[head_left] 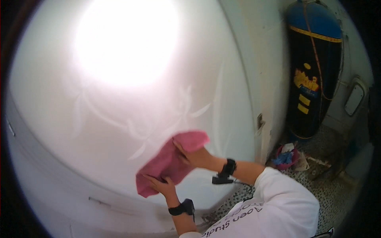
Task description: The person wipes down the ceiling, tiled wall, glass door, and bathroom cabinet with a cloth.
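Observation:
A pink cloth (167, 162) is spread in front of a large pale frosted panel (107, 119) with a white flower-and-leaf pattern. My left hand (163, 186) holds the cloth near its lower left end, thumb and fingers on its face. Farther up and to the right, my right hand (197, 157) grips the cloth close to its upper right end. Part of the cloth lies behind my fingers. Whether it touches the panel, I cannot tell. Each wrist wears a black strap with a small dark device.
Strong glare whitens the panel's upper part. A tall black and blue tank (313, 71) with a yellow band stands at the right. Below it, a pink basket (293, 158) holds blue and white stuff on the pebbled floor (337, 198). A metal latch (260, 121) sits beside the panel.

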Motion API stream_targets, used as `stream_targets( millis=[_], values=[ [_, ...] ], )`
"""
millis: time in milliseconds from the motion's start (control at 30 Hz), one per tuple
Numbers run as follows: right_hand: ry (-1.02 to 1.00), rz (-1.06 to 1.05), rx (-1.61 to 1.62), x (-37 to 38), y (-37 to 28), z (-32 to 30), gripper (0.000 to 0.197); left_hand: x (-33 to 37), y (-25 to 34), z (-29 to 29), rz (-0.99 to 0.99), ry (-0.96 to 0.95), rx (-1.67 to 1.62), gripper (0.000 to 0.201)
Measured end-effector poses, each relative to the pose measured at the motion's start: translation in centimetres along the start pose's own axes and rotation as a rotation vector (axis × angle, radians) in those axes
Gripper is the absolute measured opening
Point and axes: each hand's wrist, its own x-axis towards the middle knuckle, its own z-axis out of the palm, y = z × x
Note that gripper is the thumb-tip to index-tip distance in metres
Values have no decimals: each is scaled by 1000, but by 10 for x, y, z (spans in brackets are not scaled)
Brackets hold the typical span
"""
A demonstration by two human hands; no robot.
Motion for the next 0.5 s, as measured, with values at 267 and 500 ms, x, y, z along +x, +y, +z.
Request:
stream_targets(
  millis=[267,500],
  values=[
    [38,19,-46,-18,86,-88,56,24,88,51,257,-124,262,76],
    [305,159,-159,39,188,-175,60,72,229,122,353,-149,185,62]
  ],
)
